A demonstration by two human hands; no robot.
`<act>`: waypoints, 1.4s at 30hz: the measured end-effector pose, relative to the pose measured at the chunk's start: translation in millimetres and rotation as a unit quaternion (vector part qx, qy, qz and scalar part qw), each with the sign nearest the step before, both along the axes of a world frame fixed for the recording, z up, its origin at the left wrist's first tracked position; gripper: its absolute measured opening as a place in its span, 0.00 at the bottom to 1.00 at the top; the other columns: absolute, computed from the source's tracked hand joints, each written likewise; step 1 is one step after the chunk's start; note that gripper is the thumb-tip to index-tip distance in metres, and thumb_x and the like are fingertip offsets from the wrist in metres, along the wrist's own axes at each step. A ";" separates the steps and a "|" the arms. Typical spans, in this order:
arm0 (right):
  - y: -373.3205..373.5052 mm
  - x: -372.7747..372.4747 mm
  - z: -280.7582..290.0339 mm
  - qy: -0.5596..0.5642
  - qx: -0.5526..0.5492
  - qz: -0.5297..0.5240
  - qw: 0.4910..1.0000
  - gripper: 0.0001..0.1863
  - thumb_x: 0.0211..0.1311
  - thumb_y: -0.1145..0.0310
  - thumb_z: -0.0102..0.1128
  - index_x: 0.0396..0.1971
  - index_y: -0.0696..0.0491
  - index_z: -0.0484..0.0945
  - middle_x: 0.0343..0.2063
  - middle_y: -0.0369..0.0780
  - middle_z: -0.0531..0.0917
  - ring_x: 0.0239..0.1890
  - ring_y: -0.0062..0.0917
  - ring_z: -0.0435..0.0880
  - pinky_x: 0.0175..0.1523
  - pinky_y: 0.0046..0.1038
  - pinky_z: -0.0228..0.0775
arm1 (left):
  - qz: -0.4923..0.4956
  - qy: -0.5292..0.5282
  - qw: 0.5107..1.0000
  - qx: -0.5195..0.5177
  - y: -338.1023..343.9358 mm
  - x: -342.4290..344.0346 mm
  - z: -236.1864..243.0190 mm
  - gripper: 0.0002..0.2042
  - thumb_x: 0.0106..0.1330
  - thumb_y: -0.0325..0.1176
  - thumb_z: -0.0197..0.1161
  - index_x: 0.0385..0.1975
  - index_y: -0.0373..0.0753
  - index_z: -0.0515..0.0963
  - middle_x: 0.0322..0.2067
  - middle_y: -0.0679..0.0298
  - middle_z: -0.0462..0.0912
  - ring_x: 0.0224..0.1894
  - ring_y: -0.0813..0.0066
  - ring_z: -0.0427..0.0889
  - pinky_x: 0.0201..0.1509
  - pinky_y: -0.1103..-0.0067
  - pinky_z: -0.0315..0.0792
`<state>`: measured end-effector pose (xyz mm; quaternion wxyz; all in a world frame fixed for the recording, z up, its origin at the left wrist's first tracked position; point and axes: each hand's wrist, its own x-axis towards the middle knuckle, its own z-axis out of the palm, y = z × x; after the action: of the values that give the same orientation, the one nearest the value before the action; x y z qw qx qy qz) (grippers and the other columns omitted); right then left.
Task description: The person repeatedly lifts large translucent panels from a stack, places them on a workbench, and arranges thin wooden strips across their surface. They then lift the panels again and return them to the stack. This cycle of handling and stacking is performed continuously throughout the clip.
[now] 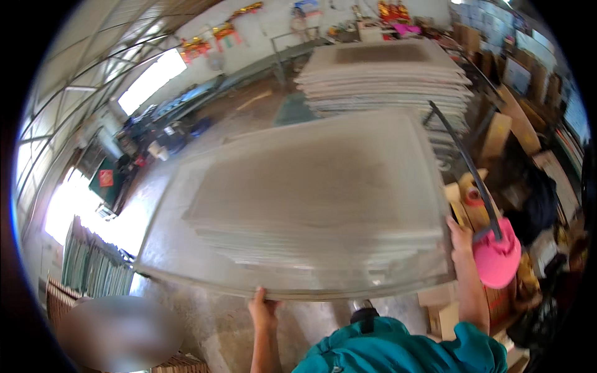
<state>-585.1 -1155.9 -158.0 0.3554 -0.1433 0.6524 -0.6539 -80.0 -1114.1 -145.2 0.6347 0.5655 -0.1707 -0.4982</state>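
Observation:
A large, thin, see-through panel (323,161) with a narrow border spans the middle of the view, tilted, its near edge close to my body. Whether it is mesh, glass or plastic I cannot tell. My left hand (263,312) is closed on its near edge, thumb on top and the other fingers mostly hidden beneath. Farther right, my right hand (460,237) grips the panel's right edge near the front corner. A pile of flat sheets shows dimly through the panel.
Behind stands a tall stack of pale sheets (385,87). A dark metal bar (463,165) rises close to the panel's right side, beside a pink cap (499,255) and cardboard boxes (476,211). Greenish panels (96,267) stand on edge at the left.

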 end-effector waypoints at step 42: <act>113.8 345.6 -46.8 0.560 -0.229 0.768 0.212 0.12 0.56 0.65 0.52 0.33 0.57 0.77 0.33 0.50 0.79 0.38 0.46 0.76 0.43 0.40 0.68 | 0.395 -0.122 0.807 0.422 509.0 -189.6 -202.8 0.15 0.57 0.40 0.58 0.33 0.32 0.78 0.27 0.55 0.82 0.27 0.67 0.82 0.34 0.72 0.75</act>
<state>-239.5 -1042.1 -204.9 0.1790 -0.9786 0.0775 0.0651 -269.7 -605.0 -348.1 0.4492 0.8523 0.2192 -0.1543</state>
